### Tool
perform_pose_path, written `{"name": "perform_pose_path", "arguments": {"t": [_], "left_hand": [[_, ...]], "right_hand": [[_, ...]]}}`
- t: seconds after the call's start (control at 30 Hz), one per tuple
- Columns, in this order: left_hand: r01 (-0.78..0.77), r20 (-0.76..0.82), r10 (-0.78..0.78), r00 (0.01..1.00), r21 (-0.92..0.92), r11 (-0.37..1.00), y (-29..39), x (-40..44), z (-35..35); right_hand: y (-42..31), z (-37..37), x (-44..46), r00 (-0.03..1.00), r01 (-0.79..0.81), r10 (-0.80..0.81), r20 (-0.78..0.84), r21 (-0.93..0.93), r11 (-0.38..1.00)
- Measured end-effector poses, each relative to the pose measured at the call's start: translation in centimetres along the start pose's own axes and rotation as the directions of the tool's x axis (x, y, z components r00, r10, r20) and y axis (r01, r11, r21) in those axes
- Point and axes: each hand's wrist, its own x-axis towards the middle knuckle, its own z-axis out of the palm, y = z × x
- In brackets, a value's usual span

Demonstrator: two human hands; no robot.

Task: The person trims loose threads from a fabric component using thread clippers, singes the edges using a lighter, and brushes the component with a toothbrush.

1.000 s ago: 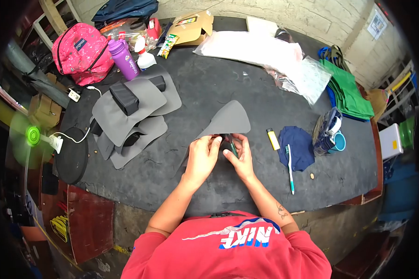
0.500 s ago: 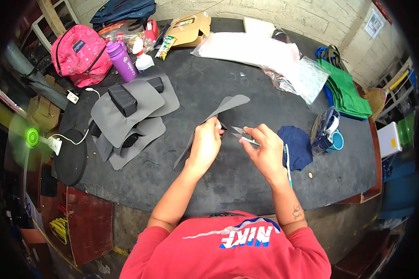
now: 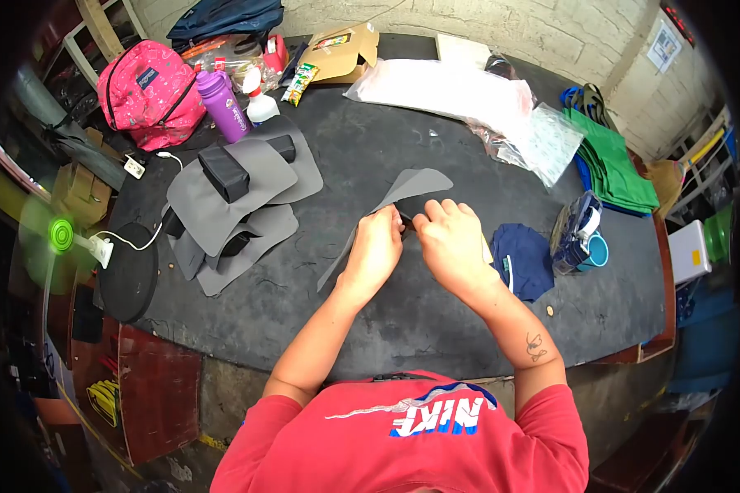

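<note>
Head view: my left hand [image 3: 374,251] is pinching the grey sheet [image 3: 420,186], which is tilting above the black table [image 3: 337,329]. My right hand [image 3: 454,251] is curling its fingers beside it; I cannot tell their grip. Rightward, navy cloth [image 3: 524,253] is lying; farther left, a purple bottle [image 3: 223,108] is standing.

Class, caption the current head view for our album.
Left hand gripping a gray piece, right hand close by, over a dark table.

Red short-sleeved shirt [image 3: 403,435] with white-and-blue NIKE lettering.
</note>
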Motion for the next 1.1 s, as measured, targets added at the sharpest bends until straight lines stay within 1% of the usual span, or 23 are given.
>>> {"name": "perform_pose_path", "arguments": {"t": [0.07, 0.17, 0.23, 0.27, 0.33, 0.37, 0.4, 0.43, 0.47, 0.5, 0.53, 0.6, 0.63, 0.67, 0.7, 0.73, 0.77, 0.8, 0.87, 0.93, 1.0, 1.07, 1.1], "left_hand": [[0.007, 0.012, -0.008, 1.0, 0.023, 1.0, 0.1, 0.0, -0.1], [0.035, 0.009, -0.035, 0.999, -0.033, 0.999, -0.1, 0.0, -0.5], [0.195, 0.062, -0.189, 0.98, -0.132, 0.972, 0.1, 0.0, -1.2], [0.198, 0.059, -0.192, 0.98, -0.131, 0.971, -0.1, -0.1, -1.6], [0.279, 0.07, -0.27, 0.96, -0.234, 0.931, -0.7, -0.1, -2.7], [0.284, 0.085, -0.272, 0.958, -0.199, 0.938, -0.9, -0.3, -3.3], [0.288, 0.1, -0.275, 0.956, -0.165, 0.943, -0.9, -0.4, -3.9], [0.301, 0.092, -0.289, 0.953, -0.172, 0.938, -0.7, -0.4, -4.4], [0.313, 0.083, -0.303, 0.95, -0.18, 0.933, -0.3, -0.4, -4.8], [0.301, 0.039, -0.301, 0.953, -0.249, 0.921, -1.5, -0.5, -4.7], [0.279, 0.04, -0.284, 0.958, -0.369, 0.887, -2.8, -0.5, -4.8], [0.25, 0.048, -0.285, 0.957, -0.629, 0.736, -3.4, -0.8, -4.9], [0.259, 0.055, -0.303, 0.951, -0.676, 0.69, -4.0, -1.2, -4.4], [0.265, 0.062, -0.321, 0.945, -0.72, 0.641, -4.8, -1.6, -3.8], [0.336, 0.105, -0.371, 0.923, -0.688, 0.643, -5.4, -2.4, -3.6], [0.382, 0.104, -0.409, 0.907, -0.615, 0.69, -6.0, -3.1, -3.1], [0.413, 0.124, -0.424, 0.897, -0.577, 0.705, -6.8, -3.7, -3.0], [0.448, 0.146, -0.444, 0.884, -0.536, 0.716, -7.3, -4.5, -3.1], [0.482, 0.132, -0.497, 0.858, -0.543, 0.688, -8.2, -5.6, -3.6], [0.494, 0.065, -0.564, 0.824, -0.571, 0.656, -8.3, -6.2, -4.8], [0.455, -0.049, -0.561, 0.826, -0.529, 0.716, -9.4, -7.2, -6.8], [0.433, -0.25, -0.497, 0.831, -0.271, 0.86, -11.7, -8.5, -8.5], [0.265, -0.429, -0.222, 0.876, 0.042, 0.963, -10.0, -8.4, -8.6]], "right_hand": [[0.0, -0.1, 0.1, 1.0, 0.023, -0.023, 0.005, -0.02, 1.0], [0.0, -0.2, 0.2, 1.0, 0.02, -0.02, 0.011, 0.001, 1.0], [0.3, -0.3, -0.1, 0.999, -0.041, 0.04, 0.019, 0.086, 0.995], [0.5, -0.6, -0.4, 0.999, -0.038, 0.036, 0.02, 0.089, 0.995], [1.2, -1.5, -1.1, 0.984, -0.174, 0.167, 0.058, 0.168, 0.97], [1.5, -1.6, -1.4, 0.967, -0.251, 0.233, 0.099, 0.242, 0.937], [1.6, -1.4, -1.6, 0.967, -0.252, 0.234, 0.102, 0.244, 0.936], [1.6, -0.8, -1.9, 0.934, -0.34, 0.356, 0.042, 0.414, 0.844], [1.7, 0.0, -2.3, 0.878, -0.395, 0.479, 0.005, 0.574, 0.718], [2.1, 1.3, -3.0, 0.848, -0.455, 0.522, 0.094, 0.633, 0.626], [2.6, 2.9, -3.8, 0.848, -0.454, 0.522, 0.092, 0.633, 0.627], [3.3, 7.0, -5.6, 0.722, -0.556, 0.644, 0.253, 0.766, 0.322], [3.1, 8.4, -5.8, 0.694, -0.441, 0.644, 0.321, 0.897, 0.028], [3.2, 9.3, -6.5, 0.695, -0.442, 0.642, 0.323, 0.897, 0.028], [2.9, 9.4, -6.8, 0.661, -0.471, 0.626, 0.414, 0.878, -0.083], [2.6, 9.6, -7.0, 0.622, -0.498, 0.599, 0.504, 0.845, -0.194], [2.4, 10.2, -7.3, 0.666, -0.465, 0.566, 0.485, 0.864, -0.193], [2.2, 10.8, -7.9, 0.657, -0.475, 0.565, 0.5, 0.856, -0.204], [2.3, 12.0, -8.3, 0.683, -0.51, 0.514, 0.519, 0.842, -0.173], [2.2, 12.4, -8.4, 0.668, -0.527, 0.511, 0.541, 0.829, -0.189], [2.4, 12.9, -8.7, 0.666, -0.5, 0.519, 0.535, 0.837, -0.221], [2.6, 12.6, -8.6, 0.672, -0.498, 0.509, 0.538, 0.837, -0.227], [2.6, 12.5, -8.5, 0.667, -0.508, 0.507, 0.546, 0.831, -0.228]]}}
